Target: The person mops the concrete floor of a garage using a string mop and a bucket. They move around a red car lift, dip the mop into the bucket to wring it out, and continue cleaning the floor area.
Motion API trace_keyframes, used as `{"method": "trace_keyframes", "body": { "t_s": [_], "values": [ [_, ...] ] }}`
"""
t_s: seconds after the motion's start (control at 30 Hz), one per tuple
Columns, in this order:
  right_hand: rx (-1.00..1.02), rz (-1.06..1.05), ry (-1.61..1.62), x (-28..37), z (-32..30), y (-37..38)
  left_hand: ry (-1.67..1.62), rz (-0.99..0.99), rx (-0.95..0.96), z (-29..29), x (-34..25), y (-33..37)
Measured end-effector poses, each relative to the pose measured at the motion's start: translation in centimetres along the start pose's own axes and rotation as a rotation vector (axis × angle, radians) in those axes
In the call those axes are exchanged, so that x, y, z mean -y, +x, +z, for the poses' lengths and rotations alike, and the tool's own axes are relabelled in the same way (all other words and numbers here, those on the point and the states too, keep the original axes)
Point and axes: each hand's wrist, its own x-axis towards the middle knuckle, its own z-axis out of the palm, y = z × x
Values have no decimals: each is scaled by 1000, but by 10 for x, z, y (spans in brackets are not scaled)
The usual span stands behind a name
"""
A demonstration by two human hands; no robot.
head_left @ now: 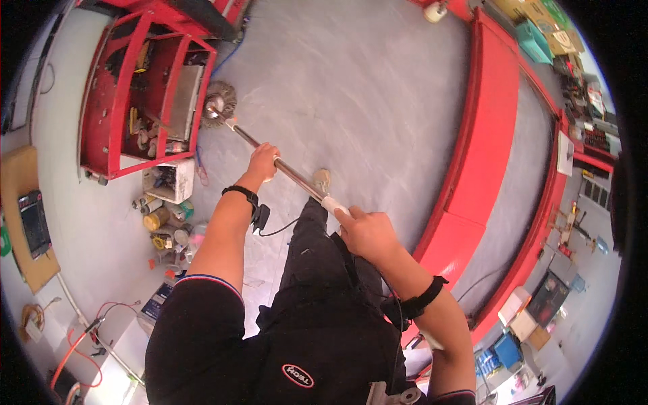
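Note:
Both my hands are wrapped round the long metal handle of a mop (219, 104), which slants from my waist up to the far left. My left hand (263, 163) grips the handle about midway, closed on it. Nearer my body, my right hand (368, 234) is closed round the whitish end of the handle. The round grey mop head, with its shaggy strands, rests on the floor (351, 88) close beside a red tool cart (162, 125). Black bands sit on both wrists.
A white box (177, 182) and several cans and bottles (158, 219) stand by the left wall. On the right runs a long red lift ramp (476, 155). Shelves of boxes and a turquoise bin (534, 42) line the far right. A blue hose (229, 54) lies near the cart.

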Motion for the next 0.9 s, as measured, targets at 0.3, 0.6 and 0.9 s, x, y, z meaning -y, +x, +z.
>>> {"method": "trace_keyframes", "body": {
  "t_s": [0.3,0.6,0.9],
  "values": [
    [-2,335,74,-54,-21,-195,-125,194,189,63,-195,-47],
    [-251,822,92,-30,1,-482,-178,608,447,167,-458,-158],
    [-330,1192,171,41,21,-631,-235,897,731,227,-641,-270]
  ]
}}
